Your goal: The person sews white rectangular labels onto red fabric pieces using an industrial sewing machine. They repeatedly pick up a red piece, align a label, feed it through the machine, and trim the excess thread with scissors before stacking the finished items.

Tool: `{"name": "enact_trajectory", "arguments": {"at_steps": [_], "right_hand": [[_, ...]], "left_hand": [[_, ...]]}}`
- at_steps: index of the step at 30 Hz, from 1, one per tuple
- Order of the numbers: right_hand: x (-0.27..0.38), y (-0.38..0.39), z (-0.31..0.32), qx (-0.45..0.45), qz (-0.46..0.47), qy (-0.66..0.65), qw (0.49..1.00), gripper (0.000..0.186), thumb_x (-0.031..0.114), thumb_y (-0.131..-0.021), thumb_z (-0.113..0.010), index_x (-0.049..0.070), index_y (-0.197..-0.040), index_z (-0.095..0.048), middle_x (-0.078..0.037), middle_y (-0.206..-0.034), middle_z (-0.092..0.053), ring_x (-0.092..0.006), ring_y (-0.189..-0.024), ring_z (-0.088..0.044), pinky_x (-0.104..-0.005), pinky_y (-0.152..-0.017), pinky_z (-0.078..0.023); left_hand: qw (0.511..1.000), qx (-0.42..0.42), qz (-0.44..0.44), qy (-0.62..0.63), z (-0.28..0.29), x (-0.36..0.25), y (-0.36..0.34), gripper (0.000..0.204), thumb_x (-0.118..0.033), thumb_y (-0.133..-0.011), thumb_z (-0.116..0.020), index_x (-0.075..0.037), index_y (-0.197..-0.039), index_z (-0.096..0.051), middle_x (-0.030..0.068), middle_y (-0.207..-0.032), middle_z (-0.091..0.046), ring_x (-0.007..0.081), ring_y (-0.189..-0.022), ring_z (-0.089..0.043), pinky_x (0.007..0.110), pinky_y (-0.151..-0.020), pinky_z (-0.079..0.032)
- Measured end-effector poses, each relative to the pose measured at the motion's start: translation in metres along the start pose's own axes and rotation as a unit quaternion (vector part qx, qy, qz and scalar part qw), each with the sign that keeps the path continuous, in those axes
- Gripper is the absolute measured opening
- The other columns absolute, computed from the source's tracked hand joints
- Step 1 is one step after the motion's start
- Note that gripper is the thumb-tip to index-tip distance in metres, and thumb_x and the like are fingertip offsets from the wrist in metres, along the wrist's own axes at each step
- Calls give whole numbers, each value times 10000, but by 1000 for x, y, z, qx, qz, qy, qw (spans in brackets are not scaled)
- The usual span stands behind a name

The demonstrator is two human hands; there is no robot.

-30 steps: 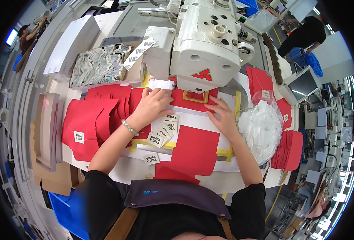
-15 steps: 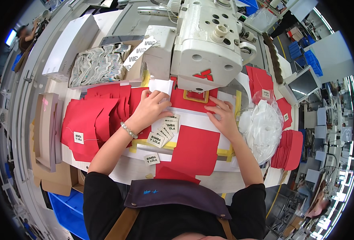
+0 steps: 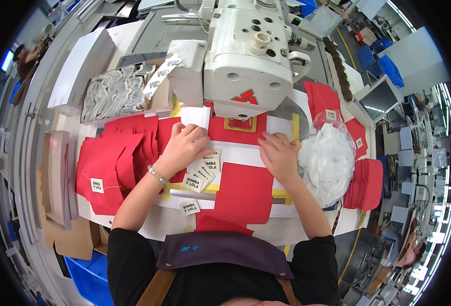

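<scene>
At the white sewing machine (image 3: pixel 248 71), a red piece (image 3: pixel 223 135) lies flat beneath a small yellow frame (image 3: pixel 253 123). My left hand (image 3: pixel 187 145), curved with fingers apart and holding nothing, rests at that piece's left side over white paper. My right hand (image 3: pixel 279 153) is open, its bent fingertips at the piece's lower right edge. Between my hands are fanned square white labels (image 3: pixel 192 182), with a single label (image 3: pixel 189 206) lower down. Another red sheet (image 3: pixel 243 188) lies nearer me. A pile of red pieces (image 3: pixel 108 163) is beside my left forearm.
An open box of bundled strips (image 3: pixel 110 94) and long boxes (image 3: pixel 52 178) stand left. A plastic bag of white pieces (image 3: pixel 327 163), red stacks (image 3: pixel 365 183) and a monitor (image 3: pixel 376 104) are right. Blue bins (image 3: pixel 87 275) sit low left. A co-worker (image 3: pixel 26 58) works far left.
My right hand has drawn slightly down toward me, to the red piece's edge. My left hand stays nearly still. The whole view has shifted, and the standing person at upper right has left view.
</scene>
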State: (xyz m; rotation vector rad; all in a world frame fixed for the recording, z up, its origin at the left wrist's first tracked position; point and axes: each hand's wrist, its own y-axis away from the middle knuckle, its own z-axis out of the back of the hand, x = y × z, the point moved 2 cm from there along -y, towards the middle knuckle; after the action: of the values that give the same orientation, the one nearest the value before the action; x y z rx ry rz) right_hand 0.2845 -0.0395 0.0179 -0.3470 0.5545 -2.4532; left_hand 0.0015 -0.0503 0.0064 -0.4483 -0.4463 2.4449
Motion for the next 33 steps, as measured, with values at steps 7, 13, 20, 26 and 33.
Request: {"name": "enact_trajectory", "arguments": {"at_steps": [7,13,20,26,33], "right_hand": [[2,6,-2,10,-23,-21,999,222,110,-774,-693,146,-993,-689,47,-1084,-674,-160,-1006,-577,-399,-821,-281],[-12,1,1,60,-63,-91,992,257,41,-787,-620,149,-1013,-678,47,-1116,-680,-181,-1030,-561,-392,-824,-283],[-15,4,-1,65,-48,-89,993,307,-9,-752,-584,162,-988,-678,43,-1150,-685,-181,-1048,-547,-384,-851,-259],[-10,15,-2,47,31,25,998,325,32,-700,-643,142,-1003,-685,63,-1198,-658,-144,-1022,-558,-390,-815,-267],[-9,19,-3,38,46,59,996,370,51,-687,-652,142,-1044,-696,78,-1214,-650,-118,-1007,-562,-375,-802,-270]], "left_hand": [[1000,-9,-14,-26,-2,-1,-2,287,-342,-804,-738,-114,-936,-624,19,-1145,-619,198,-1106,-547,421,-915,-375],[1000,18,-7,-4,-4,1,-2,308,-308,-794,-745,-111,-989,-610,21,-1273,-617,219,-1150,-549,439,-942,-351],[1000,25,-8,2,-3,2,-3,297,-309,-805,-735,-110,-985,-608,22,-1272,-627,216,-1153,-553,430,-935,-352],[999,31,-16,-18,-3,0,-2,281,-341,-842,-706,-95,-947,-618,30,-1274,-623,201,-1142,-552,414,-933,-371],[999,37,-21,-21,-1,-2,-2,268,-324,-844,-703,-89,-927,-607,42,-1276,-621,199,-1131,-553,396,-924,-383]]}}
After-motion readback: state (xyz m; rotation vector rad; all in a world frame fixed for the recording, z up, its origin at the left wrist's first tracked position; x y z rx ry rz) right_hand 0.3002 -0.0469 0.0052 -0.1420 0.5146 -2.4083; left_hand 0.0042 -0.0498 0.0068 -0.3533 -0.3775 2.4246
